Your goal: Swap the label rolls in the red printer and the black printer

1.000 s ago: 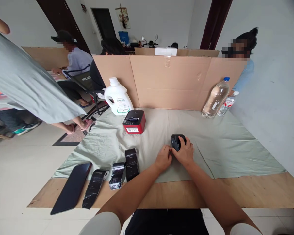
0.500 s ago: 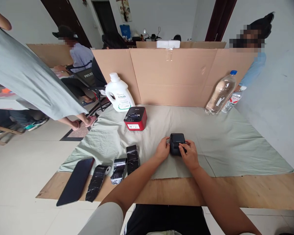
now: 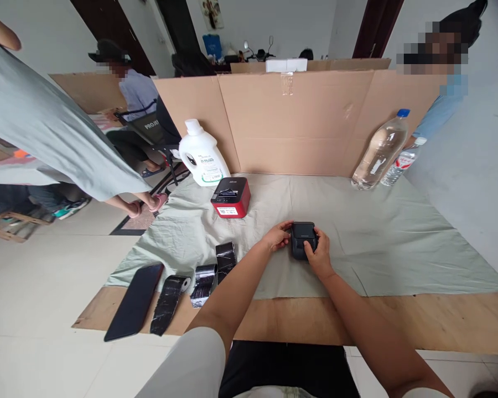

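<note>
While it rests on the pale green cloth (image 3: 382,243), the small black box-shaped device (image 3: 302,239) is clasped by both hands.
Left hand (image 3: 277,236) grips its left side, right hand (image 3: 318,254) its front; a red-and-black box (image 3: 230,197) sits beyond.

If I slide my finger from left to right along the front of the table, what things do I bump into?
Flat black phone → flattened black strip → shiny black roll → second black roll → left hand → small black box → right hand, both hands gripping that box.
</note>
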`<act>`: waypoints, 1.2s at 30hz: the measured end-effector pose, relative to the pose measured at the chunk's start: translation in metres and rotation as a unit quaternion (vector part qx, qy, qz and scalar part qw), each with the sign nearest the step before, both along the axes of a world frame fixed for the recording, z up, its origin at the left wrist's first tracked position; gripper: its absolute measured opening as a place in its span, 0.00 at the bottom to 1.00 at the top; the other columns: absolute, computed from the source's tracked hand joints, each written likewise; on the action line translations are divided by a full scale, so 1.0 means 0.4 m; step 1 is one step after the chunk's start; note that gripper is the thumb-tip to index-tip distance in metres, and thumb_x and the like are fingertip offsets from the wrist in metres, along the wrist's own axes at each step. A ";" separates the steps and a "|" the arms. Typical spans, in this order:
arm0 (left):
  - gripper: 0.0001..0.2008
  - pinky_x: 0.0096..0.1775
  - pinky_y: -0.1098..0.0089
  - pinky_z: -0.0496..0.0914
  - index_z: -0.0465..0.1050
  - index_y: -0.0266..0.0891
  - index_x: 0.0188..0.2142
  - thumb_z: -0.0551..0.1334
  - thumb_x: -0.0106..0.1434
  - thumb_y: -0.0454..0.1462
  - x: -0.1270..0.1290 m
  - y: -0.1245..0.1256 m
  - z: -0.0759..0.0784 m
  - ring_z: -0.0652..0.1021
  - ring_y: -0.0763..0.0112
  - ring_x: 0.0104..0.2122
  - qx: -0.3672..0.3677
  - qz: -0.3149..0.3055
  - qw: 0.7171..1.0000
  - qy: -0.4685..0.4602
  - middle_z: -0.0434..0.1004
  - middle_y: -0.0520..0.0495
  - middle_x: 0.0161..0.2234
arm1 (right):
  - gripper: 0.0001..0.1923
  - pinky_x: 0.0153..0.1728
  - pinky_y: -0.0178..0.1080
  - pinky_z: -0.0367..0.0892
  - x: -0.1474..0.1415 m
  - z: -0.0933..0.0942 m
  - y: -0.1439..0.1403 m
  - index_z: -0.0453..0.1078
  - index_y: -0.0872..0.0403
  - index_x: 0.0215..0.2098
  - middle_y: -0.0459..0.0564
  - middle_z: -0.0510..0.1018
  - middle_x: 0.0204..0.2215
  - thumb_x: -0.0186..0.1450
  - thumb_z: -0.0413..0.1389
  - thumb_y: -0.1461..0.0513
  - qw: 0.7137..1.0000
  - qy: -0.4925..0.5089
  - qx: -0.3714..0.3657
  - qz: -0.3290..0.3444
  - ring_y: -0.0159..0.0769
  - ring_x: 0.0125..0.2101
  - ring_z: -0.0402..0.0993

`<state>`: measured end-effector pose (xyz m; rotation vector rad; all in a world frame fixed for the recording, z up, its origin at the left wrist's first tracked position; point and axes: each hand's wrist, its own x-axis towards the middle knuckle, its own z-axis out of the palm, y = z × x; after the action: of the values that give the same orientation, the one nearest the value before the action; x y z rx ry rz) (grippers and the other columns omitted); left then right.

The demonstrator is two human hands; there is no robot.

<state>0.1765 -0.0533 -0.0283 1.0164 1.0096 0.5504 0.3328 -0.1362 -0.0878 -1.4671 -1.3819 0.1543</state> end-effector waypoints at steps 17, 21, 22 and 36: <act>0.28 0.18 0.82 0.62 0.65 0.41 0.55 0.58 0.54 0.25 0.006 -0.023 0.001 0.69 0.89 0.18 0.042 0.024 0.998 0.042 0.63 0.41 0.62 | 0.26 0.45 0.50 0.71 0.015 0.036 -0.031 0.67 0.53 0.52 0.60 0.66 0.52 0.62 0.54 0.47 0.997 0.075 -0.031 -0.008 0.46 0.50 0.67; 0.27 0.19 0.80 0.63 0.63 0.40 0.57 0.58 0.56 0.30 0.003 -0.039 0.007 0.69 0.87 0.19 0.062 0.027 0.997 0.025 0.65 0.40 0.60 | 0.26 0.56 0.57 0.61 0.021 0.029 -0.027 0.62 0.49 0.59 0.57 0.68 0.54 0.65 0.50 0.49 0.999 0.016 -0.007 0.030 0.47 0.55 0.63; 0.28 0.19 0.80 0.63 0.62 0.40 0.58 0.59 0.56 0.31 0.001 -0.043 0.010 0.69 0.87 0.19 0.069 0.024 0.997 0.024 0.64 0.40 0.60 | 0.27 0.55 0.57 0.62 0.022 0.026 -0.027 0.60 0.49 0.60 0.57 0.68 0.54 0.66 0.49 0.50 0.999 0.023 -0.008 0.036 0.46 0.55 0.64; 0.17 0.35 0.70 0.69 0.71 0.36 0.46 0.62 0.62 0.45 0.048 -0.019 0.096 0.76 0.68 0.35 0.291 0.102 0.897 0.318 0.76 0.42 0.42 | 0.26 0.45 0.48 0.70 0.022 0.026 -0.030 0.62 0.53 0.55 0.60 0.71 0.52 0.64 0.53 0.49 0.983 0.168 -0.034 0.059 0.45 0.50 0.70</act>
<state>0.1957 -0.0608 0.0102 1.7019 1.5943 0.7371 0.3416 -0.1483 -0.0774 -1.3423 -1.1941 0.5053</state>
